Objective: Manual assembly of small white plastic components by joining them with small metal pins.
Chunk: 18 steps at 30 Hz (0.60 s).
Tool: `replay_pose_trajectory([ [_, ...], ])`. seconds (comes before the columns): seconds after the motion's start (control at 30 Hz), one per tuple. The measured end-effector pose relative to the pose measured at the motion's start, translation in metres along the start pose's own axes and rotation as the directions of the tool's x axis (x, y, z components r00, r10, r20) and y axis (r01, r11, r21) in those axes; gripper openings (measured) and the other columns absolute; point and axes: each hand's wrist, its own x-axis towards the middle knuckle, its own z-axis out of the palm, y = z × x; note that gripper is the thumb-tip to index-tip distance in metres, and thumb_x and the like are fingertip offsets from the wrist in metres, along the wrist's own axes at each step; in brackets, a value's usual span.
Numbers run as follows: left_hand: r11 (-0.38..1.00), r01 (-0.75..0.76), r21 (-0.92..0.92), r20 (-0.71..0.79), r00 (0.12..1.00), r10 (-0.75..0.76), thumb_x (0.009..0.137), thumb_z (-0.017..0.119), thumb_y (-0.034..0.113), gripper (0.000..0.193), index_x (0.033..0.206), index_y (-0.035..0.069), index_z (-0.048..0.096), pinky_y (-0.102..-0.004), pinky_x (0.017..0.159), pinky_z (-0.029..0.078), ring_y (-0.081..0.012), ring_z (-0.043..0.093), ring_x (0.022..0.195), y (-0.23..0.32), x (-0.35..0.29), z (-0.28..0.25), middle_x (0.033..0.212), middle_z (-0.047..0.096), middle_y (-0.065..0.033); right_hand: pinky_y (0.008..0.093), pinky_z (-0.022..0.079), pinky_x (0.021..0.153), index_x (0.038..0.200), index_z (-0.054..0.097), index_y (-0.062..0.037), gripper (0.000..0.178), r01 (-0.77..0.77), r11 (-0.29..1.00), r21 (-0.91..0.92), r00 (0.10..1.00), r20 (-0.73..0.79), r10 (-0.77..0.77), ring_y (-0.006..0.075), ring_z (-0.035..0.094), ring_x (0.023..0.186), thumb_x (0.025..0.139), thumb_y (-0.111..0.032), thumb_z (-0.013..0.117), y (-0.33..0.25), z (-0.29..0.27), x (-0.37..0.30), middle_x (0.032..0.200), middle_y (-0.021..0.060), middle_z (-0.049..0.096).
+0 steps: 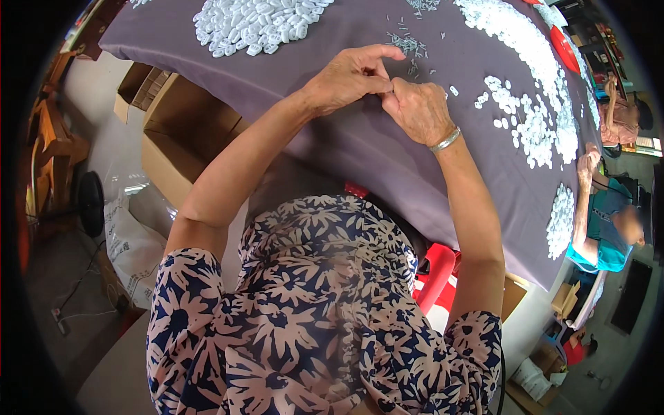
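Note:
Over the near part of the table my two hands meet at the fingertips. My left hand (353,77) is closed in a pinch, with its index finger stretched out to the right. Beside it, my right hand (420,111), with a silver bangle at the wrist, is curled closed with thumb against fingers. Whatever sits between the fingertips is too small and too covered to make out. Just beyond the hands lie scattered small grey pins (408,45). A single white oval piece (454,90) lies right of my right hand, near a loose spread of similar pieces (532,128).
A grey-purple cloth (332,149) covers the table. At the far left is a big heap of white oval pieces (259,22); more stretch along the right, by a red dish (564,50). An open cardboard box (183,131) stands left. A person in teal (609,225) works at the right edge.

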Motion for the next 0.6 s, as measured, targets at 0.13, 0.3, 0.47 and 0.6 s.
replay_pose_trajectory([
  [0.13, 1.0, 0.006, -0.024, 0.041, 0.999, -0.005, 0.082, 0.066, 0.005, 0.045, 0.125, 0.005, 0.057, -0.0244, 0.072, 0.045, -0.0072, 0.053, 0.075, 0.003, 0.001, -0.006, 0.078, 0.06, 0.001, 0.0388, 0.047, 0.047, 0.074, 0.051, -0.0068, 0.026, 0.008, 0.999, 0.034, 1.0, -0.003, -0.008, 0.0306, 0.059, 0.05, 0.083, -0.026, 0.066, 0.001, 0.0, 0.003, 0.053, 0.0109, 0.055],
  [0.3, 0.998, 0.021, 0.055, -0.024, 1.0, -0.02, 0.084, 0.067, 0.007, 0.041, 0.123, 0.008, 0.058, -0.0246, 0.069, 0.045, -0.0065, 0.053, 0.073, 0.004, 0.001, -0.008, 0.078, 0.06, 0.0017, 0.0387, 0.046, 0.047, 0.075, 0.049, -0.0065, 0.032, -0.054, 0.987, 0.15, 0.993, -0.095, 0.069, 0.0297, 0.058, 0.05, 0.081, -0.029, 0.071, -0.008, -0.005, 0.004, 0.055, 0.0089, 0.056],
  [0.47, 0.867, -0.168, 0.468, -0.43, 0.814, 0.39, 0.081, 0.07, 0.01, 0.021, 0.1, 0.003, 0.068, -0.0261, 0.06, 0.048, -0.0091, 0.057, 0.063, 0.007, 0.008, -0.043, 0.071, 0.064, -0.0038, 0.0343, 0.04, 0.044, 0.068, 0.042, -0.0068, 0.039, -0.116, 0.949, 0.293, 0.978, -0.133, 0.161, 0.0237, 0.046, 0.044, 0.076, -0.021, 0.077, -0.006, -0.011, 0.0, 0.052, 0.0057, 0.045],
  [0.6, 0.724, 0.013, 0.69, -0.608, 0.552, 0.57, 0.081, 0.07, 0.011, 0.015, 0.095, 0.006, 0.07, -0.0265, 0.062, 0.049, -0.0112, 0.06, 0.065, 0.015, 0.004, -0.091, 0.076, 0.068, -0.0076, 0.0324, 0.039, 0.044, 0.067, 0.04, -0.0064, 0.04, -0.122, 0.95, 0.287, 0.978, -0.13, 0.165, 0.0231, 0.042, 0.044, 0.076, -0.016, 0.077, -0.007, -0.007, 0.001, 0.051, 0.006, 0.044],
])
